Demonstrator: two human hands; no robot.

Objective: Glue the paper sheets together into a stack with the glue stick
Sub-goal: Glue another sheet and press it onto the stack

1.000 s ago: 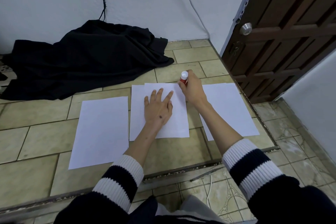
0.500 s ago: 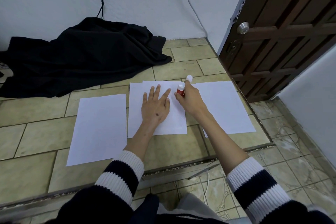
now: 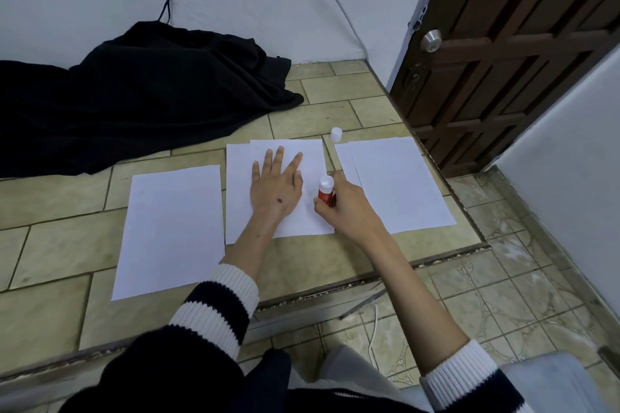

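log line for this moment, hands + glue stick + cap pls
left hand: flat on middle paper stack | right hand: grips glue stick at stack's right edge | cap: on floor, off

Right hand (image 3: 349,208) drew glue stick (image 3: 326,193) nearer — down sheet edge.

Five paper sheets lie on the tiled floor (image 3: 50,198) in three groups: one single sheet (image 3: 171,228) at centre left, a middle pair (image 3: 240,198) with one sheet overlapping the other, and a right pair (image 3: 399,184), also overlapping. One red glue stick (image 3: 326,194) stands at the frame's centre, and one white cap (image 3: 336,135) sits above it. Two hands show: the left hand (image 3: 275,188) and the right hand (image 3: 347,208). One black cloth (image 3: 134,97) fills the upper left, and one door (image 3: 523,43) with one round knob (image 3: 431,40) stands at upper right.
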